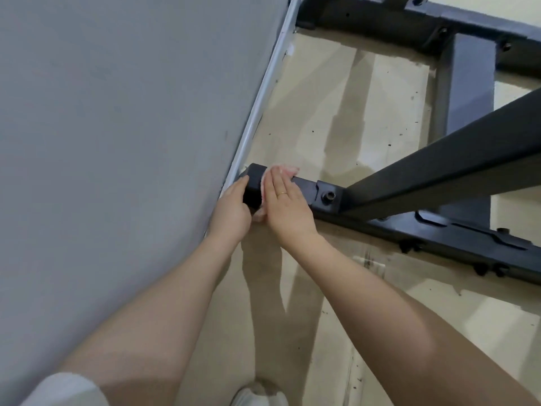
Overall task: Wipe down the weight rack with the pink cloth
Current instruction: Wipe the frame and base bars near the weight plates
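Pressing flat with straight fingers, the person's right hand (285, 205) holds the pink cloth (285, 171) against the top of the weight rack (366, 197), at the end of its dark base bar beside the grey wall (117, 127). The left hand (232, 210) wraps the capped end of that bar, seemingly gripping it, though its fingers are hidden. Only the cloth's edges peek out around the right hand, above the beige floor (336, 112).
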A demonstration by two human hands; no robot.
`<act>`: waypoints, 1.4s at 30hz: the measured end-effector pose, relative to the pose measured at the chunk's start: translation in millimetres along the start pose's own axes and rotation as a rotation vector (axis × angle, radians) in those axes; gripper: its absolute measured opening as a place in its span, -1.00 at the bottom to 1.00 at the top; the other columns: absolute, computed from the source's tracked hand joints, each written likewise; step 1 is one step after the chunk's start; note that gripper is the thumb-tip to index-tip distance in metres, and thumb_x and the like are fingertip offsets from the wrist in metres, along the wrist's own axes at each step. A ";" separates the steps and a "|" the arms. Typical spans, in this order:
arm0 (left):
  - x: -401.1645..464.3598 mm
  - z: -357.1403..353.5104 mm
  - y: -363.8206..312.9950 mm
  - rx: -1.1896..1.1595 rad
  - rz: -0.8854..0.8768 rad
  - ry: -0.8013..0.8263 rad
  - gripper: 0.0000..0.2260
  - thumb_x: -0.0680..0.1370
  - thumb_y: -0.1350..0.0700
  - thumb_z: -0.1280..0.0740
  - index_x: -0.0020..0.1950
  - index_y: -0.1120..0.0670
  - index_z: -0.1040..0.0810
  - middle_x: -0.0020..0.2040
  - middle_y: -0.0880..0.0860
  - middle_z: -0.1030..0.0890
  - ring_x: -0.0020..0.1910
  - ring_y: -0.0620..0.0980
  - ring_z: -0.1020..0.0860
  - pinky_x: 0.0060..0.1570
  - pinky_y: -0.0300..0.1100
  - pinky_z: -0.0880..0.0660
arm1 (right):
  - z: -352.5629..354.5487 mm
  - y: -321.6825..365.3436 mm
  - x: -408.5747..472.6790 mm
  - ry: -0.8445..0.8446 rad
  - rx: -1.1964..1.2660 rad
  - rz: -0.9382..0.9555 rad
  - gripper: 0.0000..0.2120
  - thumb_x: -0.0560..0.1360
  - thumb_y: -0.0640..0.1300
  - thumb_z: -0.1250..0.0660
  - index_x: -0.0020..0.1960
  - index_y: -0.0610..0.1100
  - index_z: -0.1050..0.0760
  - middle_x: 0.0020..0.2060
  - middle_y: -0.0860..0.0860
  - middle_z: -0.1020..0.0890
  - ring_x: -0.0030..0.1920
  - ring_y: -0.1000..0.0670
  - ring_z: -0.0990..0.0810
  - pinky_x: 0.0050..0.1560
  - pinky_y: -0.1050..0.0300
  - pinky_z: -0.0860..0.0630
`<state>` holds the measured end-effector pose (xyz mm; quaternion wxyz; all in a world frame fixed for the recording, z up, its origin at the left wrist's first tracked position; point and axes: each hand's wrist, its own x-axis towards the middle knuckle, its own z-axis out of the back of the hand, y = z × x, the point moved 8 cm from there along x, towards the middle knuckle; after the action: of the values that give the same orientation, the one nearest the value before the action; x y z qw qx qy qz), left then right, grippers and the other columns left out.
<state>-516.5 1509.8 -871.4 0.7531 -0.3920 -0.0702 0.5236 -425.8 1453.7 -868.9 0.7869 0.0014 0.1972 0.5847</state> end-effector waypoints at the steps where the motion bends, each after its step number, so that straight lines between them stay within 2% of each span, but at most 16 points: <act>1: 2.9 0.1 0.6 0.035 -0.018 -0.003 -0.45 0.49 0.40 -0.07 0.47 0.09 -0.27 0.47 0.07 -0.29 0.42 0.01 -0.27 0.36 -0.23 -0.18 | -2.8 2.1 5.1 -0.011 -0.054 -0.001 -0.41 0.63 -0.11 0.04 0.51 -0.25 0.27 0.52 -0.16 0.20 0.52 -0.11 0.21 0.49 0.07 0.23; 3: 4.7 -1.3 -0.7 0.134 -0.084 0.000 -0.45 0.49 0.39 -0.09 0.46 0.07 -0.29 0.47 0.09 -0.27 0.43 0.04 -0.26 0.38 -0.14 -0.22 | -5.9 4.2 10.1 -0.039 -0.183 0.012 -0.45 0.64 -0.12 0.11 0.51 -0.24 0.30 0.52 -0.15 0.19 0.52 -0.12 0.21 0.46 0.04 0.32; 5: 1.1 -5.2 -2.9 0.202 -0.115 0.013 -0.46 0.51 0.36 -0.10 0.47 0.03 -0.28 0.49 0.10 -0.22 0.45 0.06 -0.23 0.38 -0.07 -0.23 | -1.8 -5.3 -1.0 -0.131 -0.339 0.040 -0.47 0.60 -0.16 0.17 0.51 -0.26 0.24 0.53 -0.18 0.05 0.53 -0.12 0.06 0.43 0.02 0.31; 8: -1.3 -8.2 -4.3 0.306 -0.069 0.004 -0.47 0.55 0.32 -0.10 0.49 -0.02 -0.22 0.52 0.08 -0.16 0.45 0.06 -0.19 0.33 -0.03 -0.29 | 14.5 -35.8 -32.7 -0.257 -0.519 0.003 -0.48 0.52 -0.19 0.09 0.46 -0.23 -0.23 0.40 -0.16 -0.37 0.40 -0.08 -0.36 0.44 0.04 -0.14; 11: -2.6 -8.5 -9.5 0.411 -0.089 -0.002 -0.45 0.55 0.32 -0.13 0.51 0.00 -0.16 0.52 0.10 -0.13 0.46 0.07 -0.16 0.27 -0.02 -0.32 | 13.9 -33.5 -39.8 -0.316 -0.553 -0.005 -0.55 0.50 -0.16 -0.06 0.34 -0.20 -0.45 0.28 -0.14 -0.52 0.31 -0.08 -0.48 0.34 0.06 -0.36; 13: -2.6 -8.8 -11.0 0.424 -0.082 0.016 -0.44 0.54 0.32 -0.14 0.52 0.01 -0.14 0.52 0.10 -0.12 0.47 0.07 -0.14 0.31 -0.03 -0.30 | 16.6 -19.0 -23.3 -0.295 -0.467 -0.063 -0.52 0.50 -0.09 -0.13 0.36 -0.26 -0.40 0.30 -0.19 -0.49 0.34 -0.11 -0.44 0.39 0.04 -0.29; 16: -2.9 -9.2 -14.1 0.435 -0.076 0.031 -0.44 0.54 0.32 -0.11 0.52 0.01 -0.14 0.52 0.07 -0.12 0.47 0.06 -0.14 0.32 -0.02 -0.31 | 9.3 -7.0 -0.9 -0.181 -0.515 -0.072 -0.42 0.54 -0.09 0.17 0.49 -0.35 -0.07 0.46 -0.29 -0.18 0.48 -0.20 -0.16 0.48 -0.02 0.05; 17: -2.7 -8.9 -14.8 0.434 -0.070 0.036 -0.44 0.54 0.32 -0.11 0.52 0.00 -0.13 0.53 0.06 -0.11 0.47 0.05 -0.12 0.33 -0.02 -0.30 | 9.5 -10.1 0.5 -0.198 -0.518 -0.051 -0.44 0.56 -0.11 0.16 0.49 -0.34 -0.08 0.46 -0.29 -0.18 0.48 -0.19 -0.17 0.48 -0.02 0.03; 20: -4.9 -8.3 -18.1 0.467 -0.044 0.052 -0.43 0.54 0.31 -0.12 0.52 0.03 -0.09 0.54 0.07 -0.04 0.51 0.04 0.01 0.37 -0.06 -0.19 | 16.1 -23.3 -19.9 -0.312 -0.584 0.005 -0.59 0.54 -0.20 -0.10 0.36 -0.24 -0.43 0.31 -0.20 -0.48 0.32 -0.12 -0.46 0.40 0.05 -0.30; 22: -6.7 -9.8 -27.6 0.545 -0.078 0.036 -0.44 0.54 0.28 -0.14 0.52 0.10 -0.06 0.55 0.06 0.06 0.52 0.06 0.11 0.41 -0.08 -0.08 | 13.8 -29.0 -42.4 -0.381 -0.639 0.055 -0.57 0.50 -0.30 -0.05 0.30 -0.26 -0.48 0.27 -0.23 -0.51 0.29 -0.14 -0.49 0.40 0.03 -0.32; 25: -11.5 -20.1 -45.7 0.587 -0.204 0.036 -0.41 0.54 0.26 -0.13 0.53 0.12 0.02 0.55 0.04 0.14 0.52 0.05 0.16 0.45 -0.10 0.10 | 14.3 -28.0 -58.4 -0.460 -0.672 0.090 -0.52 0.48 -0.30 0.03 0.33 -0.25 -0.44 0.29 -0.22 -0.49 0.32 -0.12 -0.47 0.39 0.05 -0.26; 28: -22.5 -38.7 -55.7 0.554 -0.346 0.130 -0.38 0.54 0.31 -0.08 0.54 0.09 0.10 0.56 0.01 0.14 0.52 -0.02 0.17 0.44 -0.16 0.21 | 9.5 -29.0 -51.4 -0.393 -0.712 0.072 -0.51 0.54 -0.25 0.05 0.45 -0.30 -0.22 0.41 -0.22 -0.33 0.43 -0.12 -0.29 0.45 0.04 -0.12; 31: -32.2 -49.6 -55.2 0.557 -0.432 0.188 -0.40 0.55 0.31 -0.07 0.54 0.10 0.10 0.56 0.02 0.11 0.52 -0.04 0.16 0.45 -0.18 0.20 | 6.8 -31.0 -39.3 -0.371 -0.728 0.024 -0.51 0.57 -0.25 0.14 0.48 -0.35 -0.10 0.44 -0.25 -0.25 0.47 -0.15 -0.20 0.48 0.01 -0.05; 36: -45.3 -56.0 -53.0 0.485 -0.412 0.259 -0.42 0.56 0.34 -0.08 0.54 0.11 0.05 0.56 0.03 0.05 0.52 -0.04 0.08 0.47 -0.19 0.06 | 15.3 -28.4 -72.5 -0.478 -0.613 0.199 -0.58 0.50 -0.27 -0.10 0.34 -0.27 -0.42 0.30 -0.22 -0.48 0.34 -0.10 -0.45 0.39 0.07 -0.30; 39: -48.5 -53.7 -59.3 0.503 -0.403 0.238 -0.40 0.54 0.32 -0.11 0.54 0.13 0.04 0.55 0.06 0.00 0.52 -0.01 0.04 0.47 -0.14 0.01 | 26.4 -35.0 -110.5 -0.607 -0.487 0.287 -0.60 0.52 -0.39 -0.06 0.29 -0.32 -0.47 0.28 -0.22 -0.49 0.30 -0.10 -0.49 0.33 0.05 -0.41; 42: -48.2 -56.9 -66.7 0.521 -0.412 0.200 -0.40 0.54 0.31 -0.11 0.54 0.14 0.03 0.55 0.08 0.01 0.52 0.01 0.04 0.47 -0.13 0.03 | 34.6 -38.6 -121.4 -0.690 -0.468 0.191 -0.62 0.54 -0.40 -0.12 0.33 -0.33 -0.42 0.33 -0.23 -0.44 0.37 -0.10 -0.41 0.36 0.05 -0.36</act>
<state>-459.4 1430.1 -851.3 0.9209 -0.2137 0.0622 0.3199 -408.4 1337.6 -808.4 0.7281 0.0367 -0.2164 0.6493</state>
